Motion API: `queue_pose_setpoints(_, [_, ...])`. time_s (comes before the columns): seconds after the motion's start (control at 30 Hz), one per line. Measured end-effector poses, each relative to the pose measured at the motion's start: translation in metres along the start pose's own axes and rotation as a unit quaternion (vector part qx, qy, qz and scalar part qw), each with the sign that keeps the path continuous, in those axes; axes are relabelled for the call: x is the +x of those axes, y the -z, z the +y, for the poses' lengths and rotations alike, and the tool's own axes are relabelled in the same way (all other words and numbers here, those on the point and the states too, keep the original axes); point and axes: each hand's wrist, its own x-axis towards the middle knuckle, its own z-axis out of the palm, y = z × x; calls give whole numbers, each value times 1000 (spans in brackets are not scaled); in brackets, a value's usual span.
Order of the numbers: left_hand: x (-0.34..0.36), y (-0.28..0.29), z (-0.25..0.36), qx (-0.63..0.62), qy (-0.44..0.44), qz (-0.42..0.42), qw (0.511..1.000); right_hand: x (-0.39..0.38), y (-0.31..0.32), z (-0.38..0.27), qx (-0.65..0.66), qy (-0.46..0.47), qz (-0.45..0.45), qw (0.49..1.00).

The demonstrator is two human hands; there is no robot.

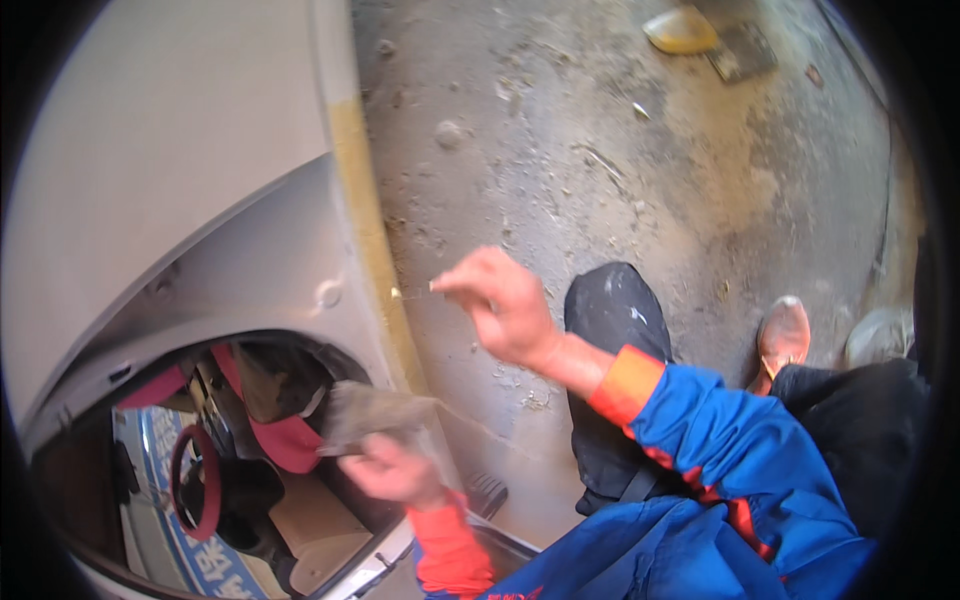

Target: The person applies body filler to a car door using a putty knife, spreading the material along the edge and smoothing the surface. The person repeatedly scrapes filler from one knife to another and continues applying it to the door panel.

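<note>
Left hand [392, 470]: fingers closed on the lower edge of a grey cloth [378, 412]; outline blurred.
Grey cloth: located in the left hand, in front of the lower right edge of the car window opening; contact with the car body [235, 235] cannot be told.
Right hand [505, 310]: raised over the floor [560, 190], beside the tan strip [362, 215]; fingers bent, a small white speck at the fingertips; whether they pinch anything cannot be told.
Car body: pale grey, at the left; tan strip along its edge.
Car interior: red steering wheel [197, 483] and beige seat [318, 535], visible through the opening.
Sleeves [730, 430]: blue, orange cuffs.
Floor: stained, gritty; yellow-and-white piece [682, 31] touching or just beside a dark square pad [743, 53], far side.
Shoe [783, 335]: orange, at the right.
</note>
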Motion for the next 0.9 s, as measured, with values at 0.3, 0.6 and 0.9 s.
queue_pose_setpoints(0.3, [226, -9, 9, 125, -392, -10, 911, 32, 33, 78, 360, -341, -57, 867])
queue_pose_setpoints(0.6, [255, -35, 15, 465, -621, 240, 583, 16, -20, 99, 407, -422, -30, 809])
queue_pose_setpoints(0.9, [259, -38, 6, 435, -640, 187, 605, 21, -108, 99, 618, -405, 1, 674])
